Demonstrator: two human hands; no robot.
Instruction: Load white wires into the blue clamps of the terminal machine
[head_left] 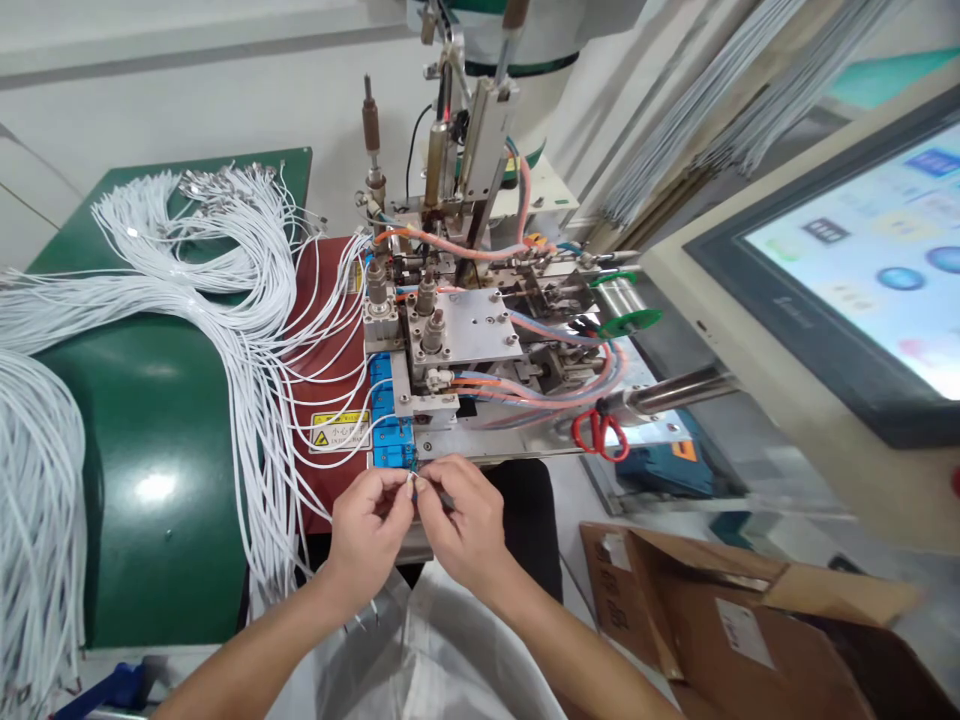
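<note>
My left hand (373,525) and my right hand (463,517) meet just in front of the machine, thumbs and fingertips pinched close together. Between them shows the small pale end of a white cable (411,480); its finer details are too small to make out. Right above my fingertips is a row of blue fixture blocks (392,440) along the machine's left side, with several white cables leading into it. A large bundle of white cables (247,370) spreads out to the left of my left hand.
The metal machine (469,330) stands ahead with hoses and a green spool (628,305) of wire. Red-handled scissors (600,435) hang at its right. A touchscreen (862,270) juts in at right, above a cardboard box (720,620). A green table (165,560) lies left.
</note>
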